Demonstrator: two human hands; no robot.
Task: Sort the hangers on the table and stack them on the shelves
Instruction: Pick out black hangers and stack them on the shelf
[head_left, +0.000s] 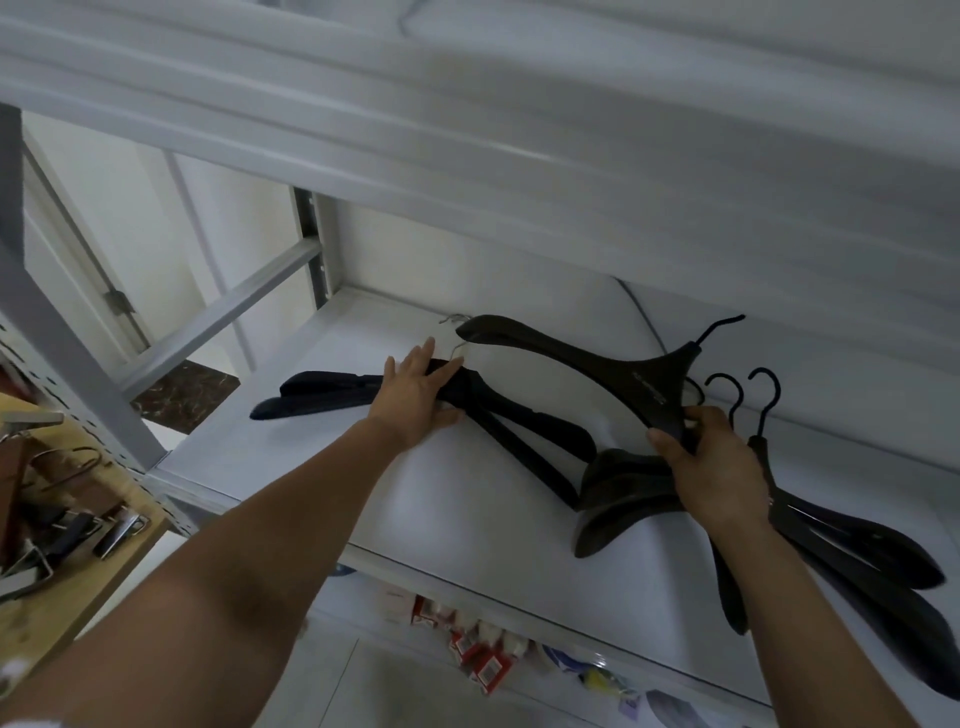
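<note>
Dark navy hangers (322, 392) with silver hooks lie stacked on the white shelf (467, 493). My left hand (418, 397) rests flat on their middle with straight fingers. My right hand (714, 465) grips the neck of a broad dark brown hanger (587, 358), lifted and tilted above the shelf, its black hook pointing up and right. Under that hand another brown hanger (618, 496) lies on the shelf. A pile of black hangers (857, 551) with black hooks lies at the shelf's right end.
A grey shelf board (467, 114) hangs close overhead. A grey metal upright (62, 343) stands at the left. A wooden table (57, 587) at lower left carries clip hangers (67, 525). Small packets (483, 660) lie on the shelf below.
</note>
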